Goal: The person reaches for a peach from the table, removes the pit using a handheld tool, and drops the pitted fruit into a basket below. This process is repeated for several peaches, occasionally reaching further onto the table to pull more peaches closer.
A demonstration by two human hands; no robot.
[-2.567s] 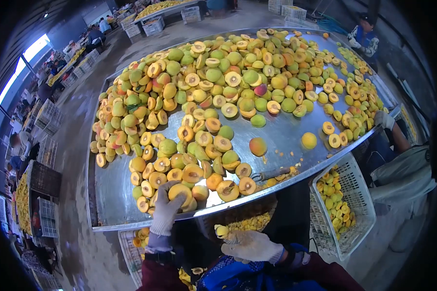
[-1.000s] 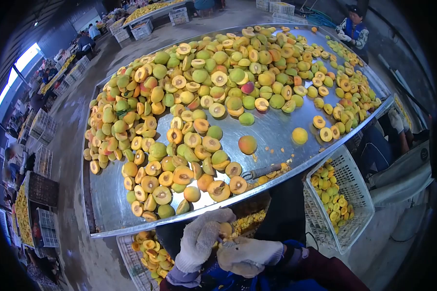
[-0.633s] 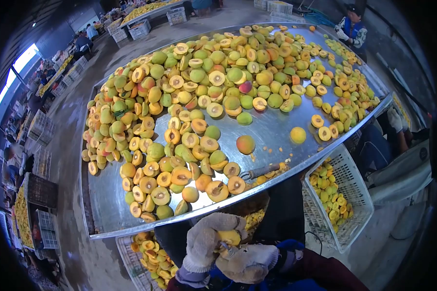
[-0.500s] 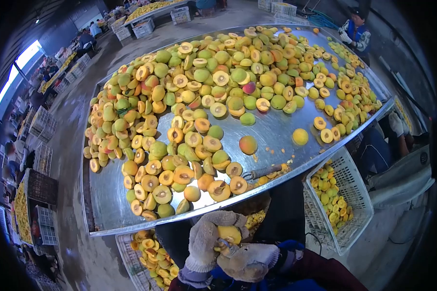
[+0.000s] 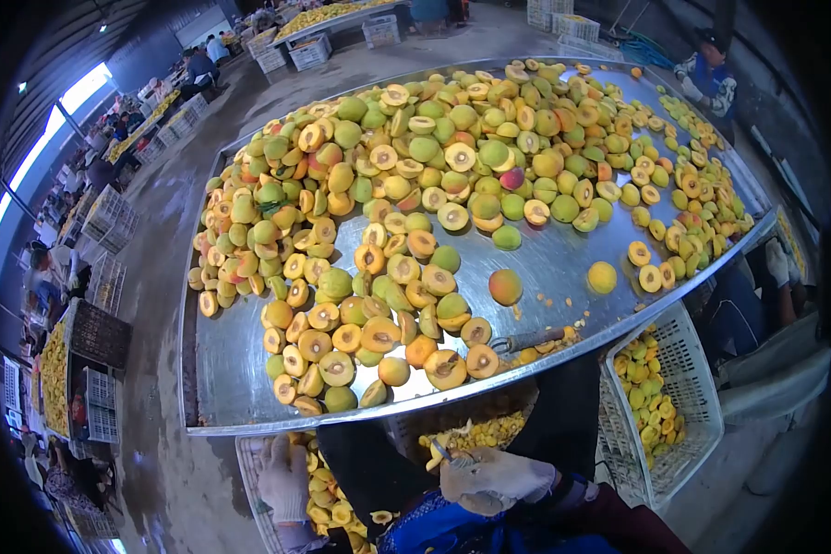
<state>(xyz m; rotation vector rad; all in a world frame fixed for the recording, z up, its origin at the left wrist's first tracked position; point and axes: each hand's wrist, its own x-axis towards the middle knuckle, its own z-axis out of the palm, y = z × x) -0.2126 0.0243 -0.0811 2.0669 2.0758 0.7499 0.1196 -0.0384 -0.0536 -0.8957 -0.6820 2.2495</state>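
My right hand, in a pale work glove, is closed around a small pitting tool; its curved metal tip sticks out to the left, with a yellow bit of fruit beside it. My left hand, also gloved, is low on the left with its fingers apart, over the edge of a crate of apricot halves. Between my knees stands a container with yellow scraps. Ahead, a metal table carries a heap of whole and halved apricots.
Another looped tool lies near the table's front edge. To the right is a white crate with apricot halves. One person is at the far right corner; others work along tables at the left, beside stacked crates.
My left hand has moved from my right hand, where it held an apricot half, down left to the crate. The right hand keeps the tool. The view has shifted slightly.
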